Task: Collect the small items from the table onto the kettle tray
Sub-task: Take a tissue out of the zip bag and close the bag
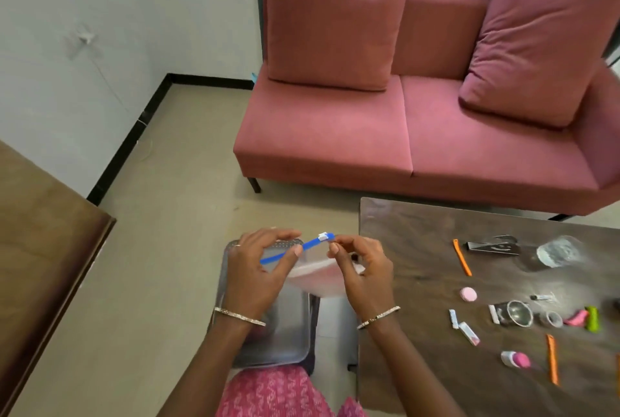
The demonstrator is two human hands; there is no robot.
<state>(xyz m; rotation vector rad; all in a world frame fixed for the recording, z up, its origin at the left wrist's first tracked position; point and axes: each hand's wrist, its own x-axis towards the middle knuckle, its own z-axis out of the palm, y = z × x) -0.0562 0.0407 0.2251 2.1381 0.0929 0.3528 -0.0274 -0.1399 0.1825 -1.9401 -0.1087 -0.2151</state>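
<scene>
I hold a clear zip bag (317, 277) with a blue zip strip (288, 250) over a metal tray (285, 332) that stands left of the dark table (419, 232). My left hand (258, 269) pinches the bag's top edge near the left end of the strip. My right hand (360, 269) pinches the strip at its white slider end. The bag looks pinkish and hangs between my hands. On the table lie small items: two orange sticks (462, 257), a pink round piece (468, 294), a small metal bowl (519, 312), white tubes (468, 332) and a pink-capped piece (516, 359).
A crumpled clear cup (558, 250) and a shiny folded card (493, 245) lie at the table's far side. A pink sofa (402, 135) stands beyond the table. A brown wooden surface (43, 232) is at the left. My pink-clothed lap (275, 393) is below the tray.
</scene>
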